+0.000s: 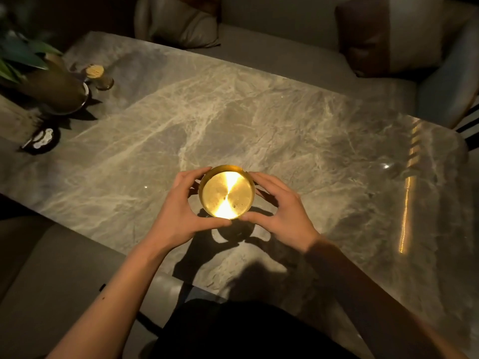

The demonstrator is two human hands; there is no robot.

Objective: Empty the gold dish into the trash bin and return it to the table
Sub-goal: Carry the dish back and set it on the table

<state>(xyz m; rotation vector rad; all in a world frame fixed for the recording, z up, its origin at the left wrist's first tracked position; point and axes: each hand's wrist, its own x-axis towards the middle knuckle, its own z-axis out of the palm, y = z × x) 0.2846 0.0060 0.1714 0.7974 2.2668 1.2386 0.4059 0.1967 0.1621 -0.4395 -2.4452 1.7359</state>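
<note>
A round gold dish (227, 192) with a shiny flat bottom is held between both hands over the marble table (298, 130), near its front edge. My left hand (181, 211) cups its left side, thumb under the near rim. My right hand (280, 208) cups the right side the same way. The dish casts a shadow on the table just below it, so it seems slightly raised. Its inside holds only a few tiny specks. No trash bin is in view.
A potted plant (49, 86) stands at the table's far left, with a small corked jar (99, 77) beside it and a dark round object (42, 139) in front. Cushioned seats (285, 45) line the far side, and a chair (451, 84) is at the right.
</note>
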